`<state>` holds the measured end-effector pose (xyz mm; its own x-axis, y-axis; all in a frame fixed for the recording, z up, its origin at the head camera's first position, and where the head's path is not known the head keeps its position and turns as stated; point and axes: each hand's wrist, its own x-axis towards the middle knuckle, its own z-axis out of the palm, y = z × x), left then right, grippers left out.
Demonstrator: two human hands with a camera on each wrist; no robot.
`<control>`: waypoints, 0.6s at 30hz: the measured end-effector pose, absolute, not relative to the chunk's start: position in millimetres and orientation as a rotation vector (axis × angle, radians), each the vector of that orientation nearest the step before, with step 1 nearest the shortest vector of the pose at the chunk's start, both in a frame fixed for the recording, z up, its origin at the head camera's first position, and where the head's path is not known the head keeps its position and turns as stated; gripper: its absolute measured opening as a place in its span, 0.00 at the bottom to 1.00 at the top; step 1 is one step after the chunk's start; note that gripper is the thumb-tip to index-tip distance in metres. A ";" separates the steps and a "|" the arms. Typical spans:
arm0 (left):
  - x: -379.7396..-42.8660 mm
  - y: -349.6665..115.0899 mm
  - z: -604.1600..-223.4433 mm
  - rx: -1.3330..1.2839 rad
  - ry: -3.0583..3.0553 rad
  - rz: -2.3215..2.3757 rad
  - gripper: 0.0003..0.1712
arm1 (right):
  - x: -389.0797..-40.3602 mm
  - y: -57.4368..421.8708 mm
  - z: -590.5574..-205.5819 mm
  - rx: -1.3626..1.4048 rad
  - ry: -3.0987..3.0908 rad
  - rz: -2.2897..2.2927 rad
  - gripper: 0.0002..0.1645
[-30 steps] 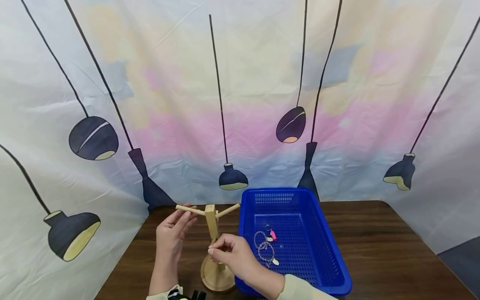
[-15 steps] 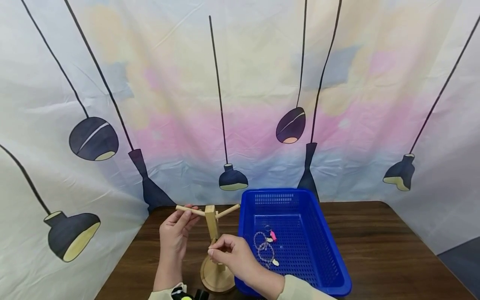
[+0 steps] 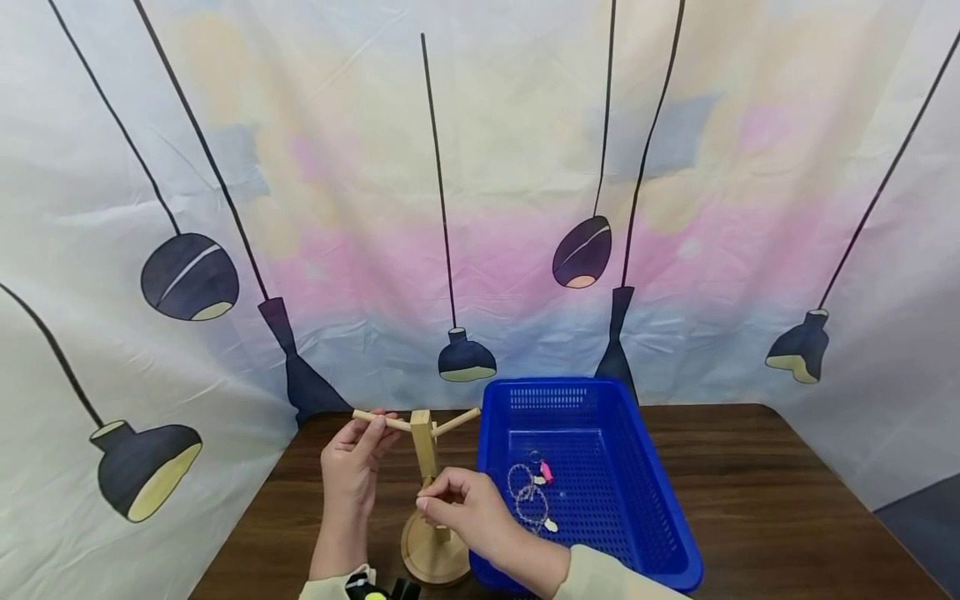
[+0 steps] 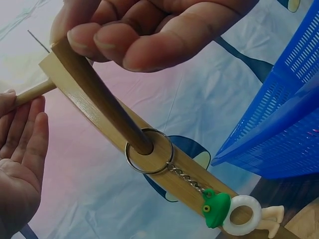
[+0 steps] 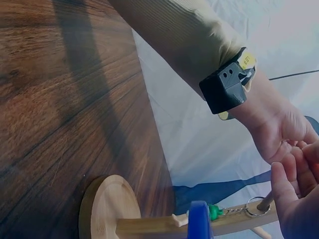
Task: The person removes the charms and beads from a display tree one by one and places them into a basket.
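Observation:
A wooden stand point(image 3: 425, 450) with a round base and several pegs stands upright on the table. My left hand point(image 3: 348, 471) pinches its upper left peg point(image 3: 400, 424) between thumb and fingers. At the front, my right hand point(image 3: 476, 512) has thumb and fingertips on the outer end of a lower peg point(image 4: 108, 102). In the left wrist view, a keychain ring point(image 4: 172, 149) circles that peg near the post. From its short chain hangs a green frog-headed figure point(image 4: 217, 211) with a white swim ring and pale legs. The right hand hides the keychain in the head view.
A blue plastic basket point(image 3: 678, 533) stands right beside the stand. Inside it lie beaded loops with pale charms point(image 3: 551, 525) and a pink charm point(image 3: 546, 472) on a ring. Behind the brown wooden table point(image 3: 780, 483) hangs a cloth point(image 3: 525, 167) printed with lamps.
My left hand and forearm have shifted slightly to the right, the fingers staying at the upper left peg. The right hand, stand and basket look the same.

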<state>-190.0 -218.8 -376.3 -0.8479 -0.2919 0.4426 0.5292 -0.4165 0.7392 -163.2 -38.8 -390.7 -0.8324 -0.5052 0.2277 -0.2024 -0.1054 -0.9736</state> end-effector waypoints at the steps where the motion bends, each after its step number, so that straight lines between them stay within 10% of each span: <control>1: -190.0 -218.8 -376.4 -0.337 -1.306 -2.271 0.18 | -163.3 -38.6 -390.4 -0.789 1.942 -2.035 0.13; 18: -190.2 -218.8 -376.7 -0.316 -1.322 -2.255 0.17 | -174.7 -23.1 -386.0 -0.704 1.964 -1.899 0.14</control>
